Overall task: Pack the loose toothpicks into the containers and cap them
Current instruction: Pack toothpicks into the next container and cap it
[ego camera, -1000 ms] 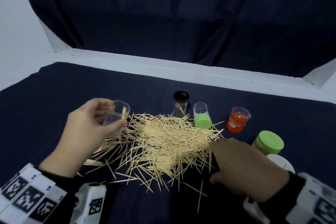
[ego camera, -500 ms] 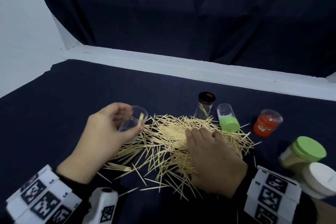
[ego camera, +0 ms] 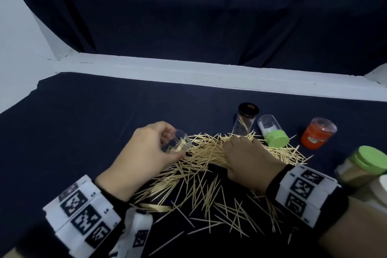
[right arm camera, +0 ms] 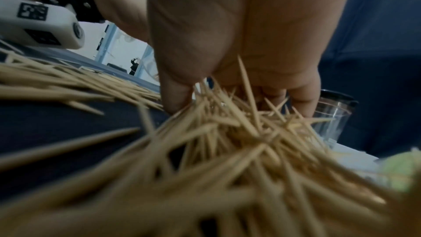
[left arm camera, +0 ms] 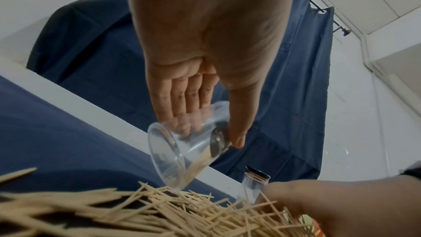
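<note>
A pile of loose toothpicks (ego camera: 209, 169) lies on the dark cloth in front of me. My left hand (ego camera: 150, 153) holds a clear uncapped container (ego camera: 177, 142) tilted on its side at the pile's left edge, a few toothpicks inside it; the left wrist view shows the clear container (left arm camera: 189, 150) between fingers and thumb. My right hand (ego camera: 247, 157) rests on the pile with fingers curled into the toothpicks (right arm camera: 227, 123), gathering a bunch between thumb and fingers.
Behind the pile stand a black-capped clear tube (ego camera: 246, 119), a tipped green-capped container (ego camera: 272, 134) and an orange-red jar (ego camera: 317, 136). At the right edge sit a green-lidded jar (ego camera: 364, 163) and a white lid (ego camera: 379, 190). A white ledge (ego camera: 209, 75) bounds the far side.
My right hand moved left from the pile's right edge onto its middle and curled its fingers into the toothpicks. The left hand tilted the clear container lower toward the pile.
</note>
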